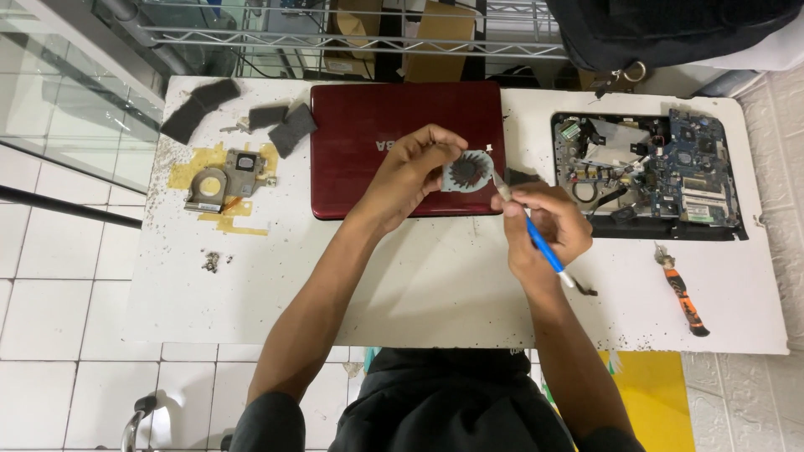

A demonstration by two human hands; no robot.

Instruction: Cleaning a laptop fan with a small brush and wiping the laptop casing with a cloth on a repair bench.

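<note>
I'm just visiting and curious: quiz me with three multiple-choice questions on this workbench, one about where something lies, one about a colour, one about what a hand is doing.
1. Where does the opened laptop base with its bare circuit board lie?
A. On the table's right side
B. On the table's left side
C. On the floor

2. What colour is the closed laptop lid?
A. Silver
B. Dark red
C. Blue

3. What is the left hand doing?
A. Resting flat on the table
B. Holding a small round fan
C. Gripping the orange-handled tool

Answers:
1 A: the opened laptop base sits right of the laptop lid on the white table.
2 B: the lid is dark red.
3 B: the left hand pinches the fan, while the right hand holds a blue-handled tool; the orange-handled tool lies untouched.
</note>
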